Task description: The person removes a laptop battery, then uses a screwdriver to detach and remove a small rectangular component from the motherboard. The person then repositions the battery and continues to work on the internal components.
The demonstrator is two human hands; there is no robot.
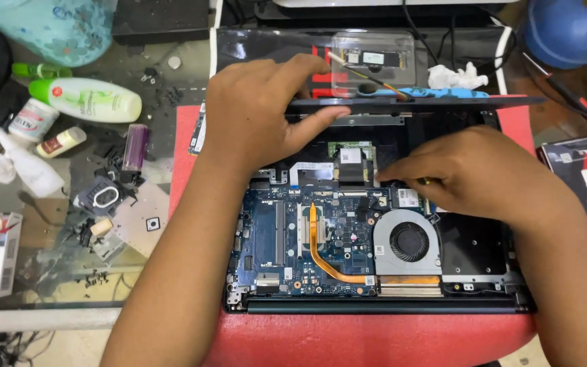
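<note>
Fingers point(392, 175) of the right hand point(473, 173) are pinching a slim tool, barely visible, tip pointing left at the black ribbon connector point(352, 170) just beyond them on the open laptop point(321, 238). Left hand point(256, 115) is farther up, thumb and fingers spread, gripping the black panel point(443, 103) running left-right along the far edge.

Opened laptop: bare metal, plastic and circuit board on a red mat

The blue glossy circuit board point(307, 238) carries a smooth copper-coloured metal heat pipe point(321, 255) and a grey matt plastic fan housing point(407, 241). The black matt plastic laptop shell point(484, 251) lies on a red, faintly textured mat point(368, 340). Behind sit a clear glossy plastic blister case point(374, 64), crumpled white tissue paper point(453, 76) and a glossy green plastic bottle point(86, 100).
</note>
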